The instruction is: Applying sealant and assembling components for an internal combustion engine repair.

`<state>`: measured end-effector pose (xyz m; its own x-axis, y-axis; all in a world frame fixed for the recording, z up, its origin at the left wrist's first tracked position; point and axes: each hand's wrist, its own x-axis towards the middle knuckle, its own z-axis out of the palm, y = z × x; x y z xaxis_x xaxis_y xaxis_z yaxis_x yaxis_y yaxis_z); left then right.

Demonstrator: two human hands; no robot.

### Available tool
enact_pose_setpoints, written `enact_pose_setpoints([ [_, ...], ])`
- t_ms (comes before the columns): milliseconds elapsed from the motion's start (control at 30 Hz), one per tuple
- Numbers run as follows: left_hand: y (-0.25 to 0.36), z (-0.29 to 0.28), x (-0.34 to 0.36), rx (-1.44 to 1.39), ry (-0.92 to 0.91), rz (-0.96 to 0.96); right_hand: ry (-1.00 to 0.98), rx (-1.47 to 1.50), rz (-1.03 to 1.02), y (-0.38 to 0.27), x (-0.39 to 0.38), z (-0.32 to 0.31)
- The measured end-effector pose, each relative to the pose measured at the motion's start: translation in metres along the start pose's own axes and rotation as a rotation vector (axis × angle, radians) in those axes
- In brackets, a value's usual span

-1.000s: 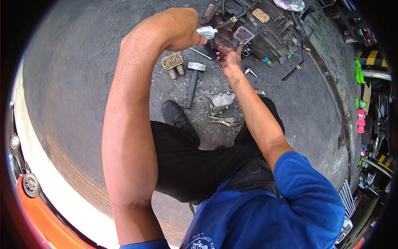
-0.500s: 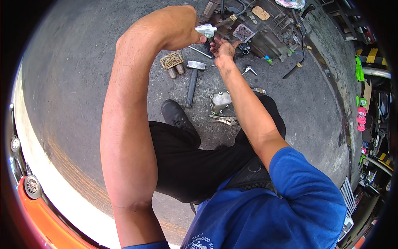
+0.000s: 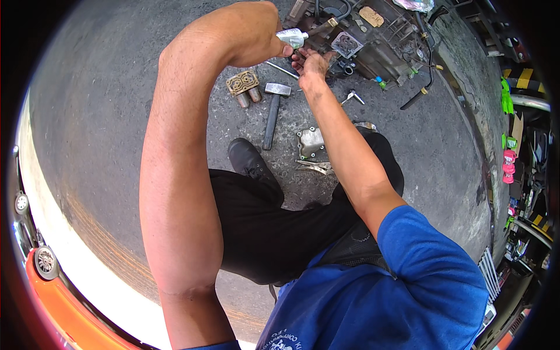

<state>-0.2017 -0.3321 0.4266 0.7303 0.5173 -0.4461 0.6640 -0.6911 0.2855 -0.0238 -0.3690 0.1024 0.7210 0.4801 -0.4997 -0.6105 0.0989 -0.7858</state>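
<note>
- Tube (image 3: 291, 38): rear end hidden inside the left hand (image 3: 262, 36).
- Machine (image 3: 374, 57) beyond the grip: cut off by the top edge.
- Metal cover (image 3: 310, 142), nearer than the grip: partly behind right forearm (image 3: 345, 137).

floor open on both flanks

left of the left forearm (image 3: 178, 163) the floor (image 3: 99, 146) gives wide passage; another stretch lies right of the right forearm (image 3: 350, 149). between them, the hammer (image 3: 272, 114), the two-cylinder block (image 3: 242, 84) and the metal cover (image 3: 311, 142) crowd a low path. beyond and right of the right hand (image 3: 313, 64), the metal housing (image 3: 379, 58) bars the way.
</note>
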Motion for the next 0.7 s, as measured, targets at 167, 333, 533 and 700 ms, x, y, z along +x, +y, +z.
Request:
enact_pose_setpoints([
  [167, 0.001, -0.001, -0.0023, -0.026, 0.005, -0.005, 0.049, 0.014, 0.004, -0.0004, 0.0058, -0.0069],
  [333, 0.0027, -0.0026, -0.003, -0.008, -0.003, -0.036, 0.015, -0.065, -0.011, 0.0002, 0.007, -0.0034],
  [533, 0.0003, -0.0033, -0.0011, -0.017, -0.023, -0.01, -0.001, -0.076, 0.021, -0.002, 0.0038, -0.0036],
  [700, 0.0021, -0.0023, -0.0011, 0.006, -0.002, -0.019, 0.036, -0.123, 0.001, -0.0063, 0.0032, -0.0045],
])
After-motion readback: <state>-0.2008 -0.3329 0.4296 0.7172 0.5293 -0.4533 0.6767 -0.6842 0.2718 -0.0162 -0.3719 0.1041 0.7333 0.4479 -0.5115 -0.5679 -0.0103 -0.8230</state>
